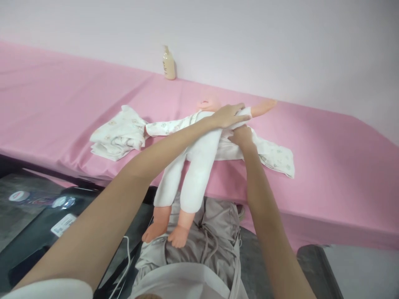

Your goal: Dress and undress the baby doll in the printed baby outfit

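Arm (134,178) across doll (199,174), bottle (169,65) beyond

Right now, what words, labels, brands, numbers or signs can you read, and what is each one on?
No text is readable.
Cream pump bottle: dark lettering down its front, too blurred to read.
White sticker at lower left: print too small to read.
Clear plastic item beyond the sticker: markings too blurred to read.
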Available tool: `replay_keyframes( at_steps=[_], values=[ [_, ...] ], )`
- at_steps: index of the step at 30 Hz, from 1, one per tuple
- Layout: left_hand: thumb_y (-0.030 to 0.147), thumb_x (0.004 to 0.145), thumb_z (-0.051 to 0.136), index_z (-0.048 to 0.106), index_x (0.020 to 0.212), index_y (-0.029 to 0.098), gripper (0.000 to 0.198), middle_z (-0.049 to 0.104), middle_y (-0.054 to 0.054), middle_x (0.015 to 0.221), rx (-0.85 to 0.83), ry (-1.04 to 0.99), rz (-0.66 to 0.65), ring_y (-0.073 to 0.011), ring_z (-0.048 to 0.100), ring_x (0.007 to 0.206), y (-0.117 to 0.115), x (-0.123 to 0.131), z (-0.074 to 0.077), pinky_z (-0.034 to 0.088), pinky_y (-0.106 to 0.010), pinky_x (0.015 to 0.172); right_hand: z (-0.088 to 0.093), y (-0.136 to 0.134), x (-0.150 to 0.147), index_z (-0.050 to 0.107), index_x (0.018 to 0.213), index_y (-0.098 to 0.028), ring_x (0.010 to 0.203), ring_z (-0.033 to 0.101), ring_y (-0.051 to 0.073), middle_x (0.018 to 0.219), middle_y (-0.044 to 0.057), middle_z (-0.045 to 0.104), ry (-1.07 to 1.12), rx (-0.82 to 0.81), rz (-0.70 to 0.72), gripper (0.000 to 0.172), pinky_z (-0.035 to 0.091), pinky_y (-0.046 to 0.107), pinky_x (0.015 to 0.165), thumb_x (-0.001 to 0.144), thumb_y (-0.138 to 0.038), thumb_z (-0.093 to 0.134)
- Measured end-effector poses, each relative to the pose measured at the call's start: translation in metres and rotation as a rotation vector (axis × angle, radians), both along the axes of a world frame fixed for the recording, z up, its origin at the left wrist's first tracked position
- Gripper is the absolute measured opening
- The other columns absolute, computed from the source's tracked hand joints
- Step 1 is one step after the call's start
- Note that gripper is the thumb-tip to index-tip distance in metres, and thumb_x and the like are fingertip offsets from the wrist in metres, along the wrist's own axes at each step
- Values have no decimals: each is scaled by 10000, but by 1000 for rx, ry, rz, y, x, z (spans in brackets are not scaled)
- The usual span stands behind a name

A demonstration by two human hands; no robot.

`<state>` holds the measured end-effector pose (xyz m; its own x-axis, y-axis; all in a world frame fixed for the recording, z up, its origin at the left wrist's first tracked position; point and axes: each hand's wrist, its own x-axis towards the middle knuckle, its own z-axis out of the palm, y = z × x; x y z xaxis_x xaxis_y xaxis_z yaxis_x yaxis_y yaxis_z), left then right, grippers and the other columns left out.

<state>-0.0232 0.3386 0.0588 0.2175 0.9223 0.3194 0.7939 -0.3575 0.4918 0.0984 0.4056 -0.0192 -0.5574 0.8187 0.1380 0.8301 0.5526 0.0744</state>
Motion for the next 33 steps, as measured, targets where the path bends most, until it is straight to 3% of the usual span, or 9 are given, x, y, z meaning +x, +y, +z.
replay_keyframes(
  at_steps=[2,6,12,17,24,33],
  values=[
    [557,860,370,530,1096,170,480,656,-74,980,-11,6,3,-206,598,905,-1,0,1,413,-294,792,4,0,4,673,1108,-141,1106,517,319,1073,151,656,-4,4,-22,407,379,414,926,747,-329,679],
    [565,860,381,527,1136,165,507,659,-85,1015,-11,21,15,-212,599,921,-1,0,1,413,-289,789,7,-2,8,707,962,-119,1006,543,286,932,146,671,73,135,-54,250,325,459,955,822,-172,508],
    [603,879,313,520,1133,168,544,660,-96,1047,11,41,-9,-220,607,923,-1,-4,0,410,-291,772,5,1,9,686,949,-84,1091,476,284,904,162,637,278,282,-20,337,268,443,1038,848,-93,364],
    [616,875,311,510,1168,165,573,651,-103,1073,-4,60,-20,-222,608,911,-4,-4,0,410,-294,761,3,4,15,649,988,-89,1027,511,275,955,162,617,382,218,-116,265,414,344,829,835,-173,450],
    [605,877,312,482,1243,168,595,637,-109,1122,-30,66,-20,-228,604,947,-7,-4,2,416,-293,775,4,3,21,620,1062,-131,808,543,224,912,124,629,467,199,-281,348,384,322,712,782,-115,414],
    [569,897,331,529,1141,152,522,662,-111,983,-7,111,-19,-247,613,904,-13,0,7,399,-299,749,-1,11,39,652,961,-111,1010,453,282,887,136,560,605,424,-291,329,337,416,928,781,-53,382]
  ],
)
